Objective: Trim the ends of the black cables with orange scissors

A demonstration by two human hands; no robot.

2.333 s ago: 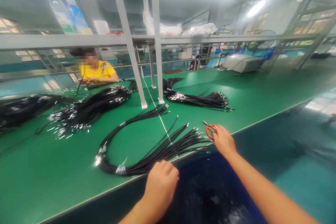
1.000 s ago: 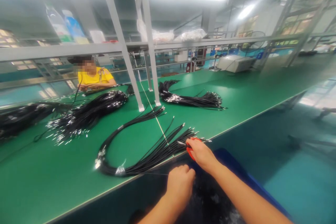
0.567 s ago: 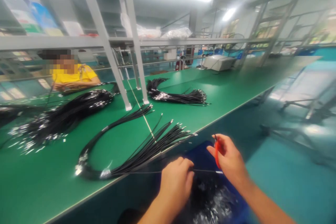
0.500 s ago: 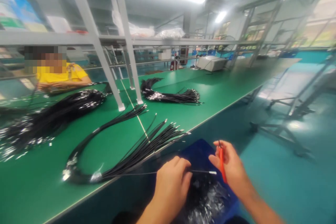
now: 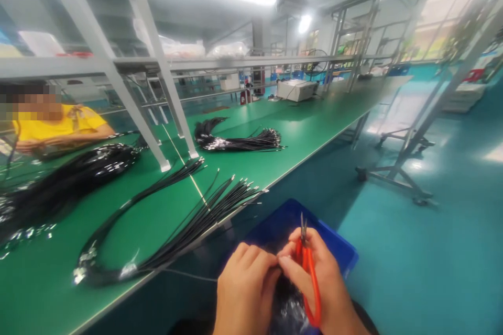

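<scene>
My left hand [image 5: 245, 282] is closed on a single thin black cable [image 5: 188, 274], which runs left to a bundle of black cables [image 5: 206, 220] curved in a U on the green table. In my right hand [image 5: 328, 282] are red-handled snips [image 5: 315, 296], their narrow metal tips pointing up and away. The thumb and fingertips of that hand meet the left fingertips, and the cable's end is hidden between them. Below both hands is a blue bin [image 5: 334, 241] with black, shiny clear-looking pieces [image 5: 291, 309] inside.
A second cable bundle [image 5: 243, 141] lies farther along the green table [image 5: 314, 120]. A large dark pile of cables [image 5: 74, 178] is at left, near a person in a yellow top [image 5: 70, 123]. Shelf posts [image 5: 173, 94] stand on the table; a wheeled metal frame [image 5: 404, 167] is at right.
My right hand has moved left to meet my left hand, and the snips now point upward. The cable's white tip, visible before, is hidden now. The view has shifted right.
</scene>
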